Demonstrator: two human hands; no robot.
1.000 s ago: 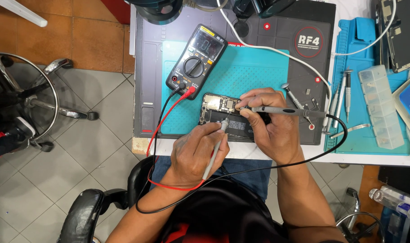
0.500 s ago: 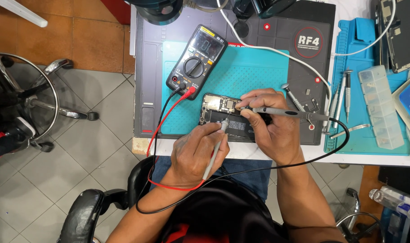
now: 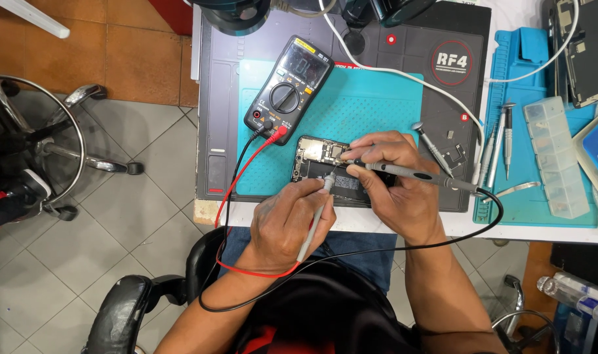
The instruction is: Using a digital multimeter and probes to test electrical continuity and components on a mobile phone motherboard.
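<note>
An opened phone (image 3: 320, 162) with its board exposed lies on a teal mat (image 3: 371, 105) near the bench's front edge. My left hand (image 3: 289, 223) grips a grey probe (image 3: 315, 216) whose tip touches the phone's middle. My right hand (image 3: 394, 190) pinches a black probe (image 3: 417, 174), its tip on the board near the phone's top. A black multimeter (image 3: 289, 88) lies behind the phone, with red and black leads (image 3: 237, 177) plugged in and looping down to my lap.
Screwdrivers and tweezers (image 3: 499, 147) lie right of the phone on a blue mat (image 3: 535, 203), beside a clear parts box (image 3: 555, 157). Another opened phone (image 3: 584, 52) sits far right. A chrome chair base (image 3: 56, 144) stands on the tiled floor at left.
</note>
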